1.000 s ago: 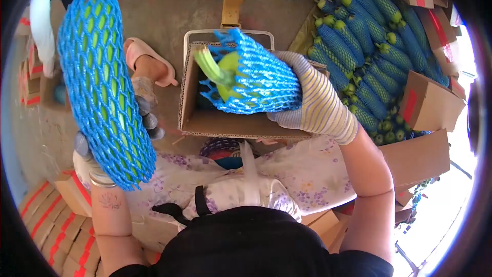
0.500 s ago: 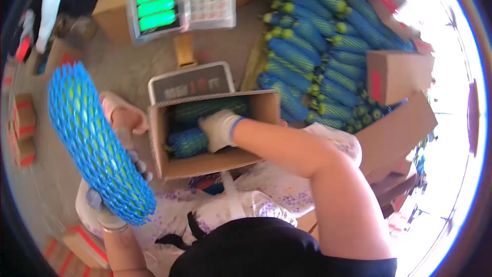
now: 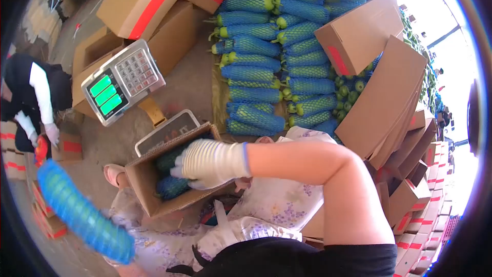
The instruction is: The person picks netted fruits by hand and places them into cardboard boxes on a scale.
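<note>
Lying partly hidden beneath the right grip [image 3: 207,164], closure unclear: netted vegetable [image 3: 170,188].

And here's the tally: one gloved right hand [image 3: 210,165], dipping into one open carton [image 3: 146,191], where two netted vegetables [image 3: 173,189] show! One more, a lone netted vegetable [image 3: 86,214], sits out on the left. One scale platform [image 3: 171,131], one scale head [image 3: 123,81], and it's lit with three green readouts [image 3: 106,95]! Across to the pile: two columns of netted produce [image 3: 251,62], well over a dozen, overlapping too much for a firm figure. Bare green vegetables [image 3: 349,90] make one cluster, several strong. One pink slipper [image 3: 111,175], one co-worker [image 3: 38,82], two co-worker's hands [image 3: 53,134]!
</note>
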The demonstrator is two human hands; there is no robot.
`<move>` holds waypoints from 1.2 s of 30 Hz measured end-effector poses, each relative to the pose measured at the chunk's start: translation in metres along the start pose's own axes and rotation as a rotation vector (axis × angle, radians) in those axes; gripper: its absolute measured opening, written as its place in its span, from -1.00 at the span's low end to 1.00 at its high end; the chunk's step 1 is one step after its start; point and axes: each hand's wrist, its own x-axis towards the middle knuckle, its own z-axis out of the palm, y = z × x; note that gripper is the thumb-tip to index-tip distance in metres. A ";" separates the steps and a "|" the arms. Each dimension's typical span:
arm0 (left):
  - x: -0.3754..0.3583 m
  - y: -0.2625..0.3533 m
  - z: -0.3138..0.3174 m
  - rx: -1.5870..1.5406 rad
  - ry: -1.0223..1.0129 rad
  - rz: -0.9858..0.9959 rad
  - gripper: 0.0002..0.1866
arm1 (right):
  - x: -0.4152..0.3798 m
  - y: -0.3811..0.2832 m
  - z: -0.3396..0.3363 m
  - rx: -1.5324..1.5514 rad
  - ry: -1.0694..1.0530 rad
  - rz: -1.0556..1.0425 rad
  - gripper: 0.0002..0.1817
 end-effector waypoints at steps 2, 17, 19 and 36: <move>-0.007 0.023 0.013 -0.039 -0.178 -0.018 -0.24 | -0.029 0.019 -0.038 0.034 0.284 0.010 -0.67; 0.030 0.029 0.044 -0.239 -0.132 -0.048 -0.14 | -0.161 0.274 -0.068 -0.135 0.441 0.982 -0.38; 0.041 0.028 0.043 -0.240 -0.120 -0.038 -0.15 | -0.161 0.296 -0.087 -0.273 0.471 0.994 -0.36; 0.031 0.017 0.051 -0.171 0.166 0.200 -0.25 | -0.101 0.491 -0.183 -0.918 0.169 1.172 -0.15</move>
